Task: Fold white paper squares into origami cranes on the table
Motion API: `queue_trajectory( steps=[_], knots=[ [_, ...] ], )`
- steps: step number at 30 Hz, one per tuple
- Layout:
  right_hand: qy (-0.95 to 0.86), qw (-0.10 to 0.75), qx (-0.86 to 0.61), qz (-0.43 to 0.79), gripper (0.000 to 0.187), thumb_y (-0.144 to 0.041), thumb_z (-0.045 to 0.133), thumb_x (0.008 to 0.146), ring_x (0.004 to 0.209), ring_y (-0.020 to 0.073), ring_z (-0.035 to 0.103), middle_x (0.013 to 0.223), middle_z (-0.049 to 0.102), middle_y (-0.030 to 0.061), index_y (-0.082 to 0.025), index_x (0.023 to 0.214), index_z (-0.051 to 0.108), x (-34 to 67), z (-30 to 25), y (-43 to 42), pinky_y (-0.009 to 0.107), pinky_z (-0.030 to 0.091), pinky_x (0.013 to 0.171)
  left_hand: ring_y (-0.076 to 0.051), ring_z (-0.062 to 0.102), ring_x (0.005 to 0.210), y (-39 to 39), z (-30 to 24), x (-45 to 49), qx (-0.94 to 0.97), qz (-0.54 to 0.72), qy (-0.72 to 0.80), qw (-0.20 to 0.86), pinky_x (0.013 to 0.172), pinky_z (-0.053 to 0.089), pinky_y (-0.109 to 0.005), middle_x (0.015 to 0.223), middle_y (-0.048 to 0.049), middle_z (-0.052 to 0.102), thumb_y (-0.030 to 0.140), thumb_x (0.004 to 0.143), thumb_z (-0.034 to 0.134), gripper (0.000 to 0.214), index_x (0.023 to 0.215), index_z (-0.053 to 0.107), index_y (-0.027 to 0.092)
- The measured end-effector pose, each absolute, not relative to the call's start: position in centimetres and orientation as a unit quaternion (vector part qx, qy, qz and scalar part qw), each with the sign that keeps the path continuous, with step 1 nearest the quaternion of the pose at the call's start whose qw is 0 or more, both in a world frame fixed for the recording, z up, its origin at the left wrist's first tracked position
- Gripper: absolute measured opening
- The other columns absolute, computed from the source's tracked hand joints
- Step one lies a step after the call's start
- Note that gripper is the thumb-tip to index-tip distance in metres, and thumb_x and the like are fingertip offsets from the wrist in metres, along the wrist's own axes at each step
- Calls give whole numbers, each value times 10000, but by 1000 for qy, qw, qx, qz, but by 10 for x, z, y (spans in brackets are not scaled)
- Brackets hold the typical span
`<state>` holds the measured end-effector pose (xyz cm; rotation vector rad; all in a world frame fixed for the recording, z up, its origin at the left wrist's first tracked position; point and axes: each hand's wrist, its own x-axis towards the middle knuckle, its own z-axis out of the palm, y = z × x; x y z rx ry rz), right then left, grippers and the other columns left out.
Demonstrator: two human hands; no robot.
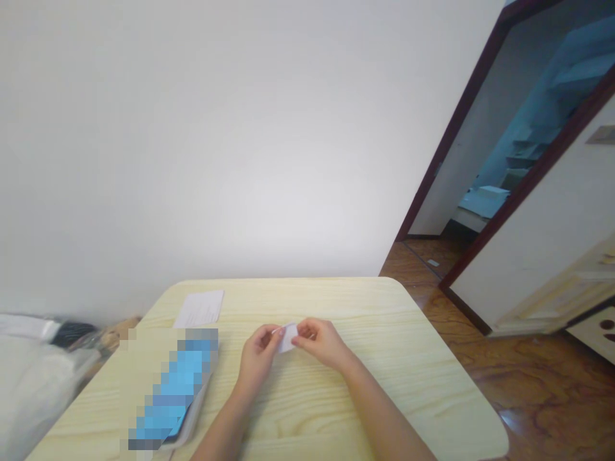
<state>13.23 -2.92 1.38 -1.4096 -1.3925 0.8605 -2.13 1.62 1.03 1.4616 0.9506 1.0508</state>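
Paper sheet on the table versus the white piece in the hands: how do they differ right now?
The sheet is much larger than the piece. The sheet lies flat on the table, while the piece is held up off it between the left hand and right hand. The sheet shows faint marks, whereas none can be made out on the piece. Both are white and look thin.

A plain white wall (240, 141) rises behind the pale wood-grain surface (379, 301), whose far corners are rounded. To the right, a dark red door frame (461, 121) opens onto a bluish-lit room beside a white door (538, 243), above a glossy reddish-brown wooden floor (542, 384). White bedding (33, 390) lies past the surface's left edge.
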Motion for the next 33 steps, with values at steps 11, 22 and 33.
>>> queue_trajectory(
  steps=[11, 22, 33],
  knots=[
    [-661, 440, -571, 211, 147, -267, 540, 783, 674, 134, 571, 712, 643, 21, -204, 761, 671, 136, 27, -32, 236, 419, 628, -184, 597, 726, 16, 5, -19, 627, 416, 376, 541, 646, 469, -279, 787, -52, 662, 407, 650, 619, 309, 843, 641, 166],
    [-660, 423, -586, 205, 117, -264, 553, 774, 648, 122, 543, 709, 612, 13, -190, 765, 643, 135, 28, -34, 220, 398, 589, -159, 577, 647, 17, 4, -21, 630, 427, 378, 527, 595, 447, -241, 687, -27, 648, 380, 676, 608, 228, 729, 635, 159],
    [-680, 400, -587, 180, 85, -206, 521, 778, 650, 107, 512, 704, 567, 0, -176, 744, 593, 132, 33, -37, 206, 379, 591, -132, 513, 587, 17, 0, -21, 673, 376, 374, 516, 544, 396, -219, 640, -9, 591, 391, 716, 560, 249, 744, 610, 149]
  ],
)
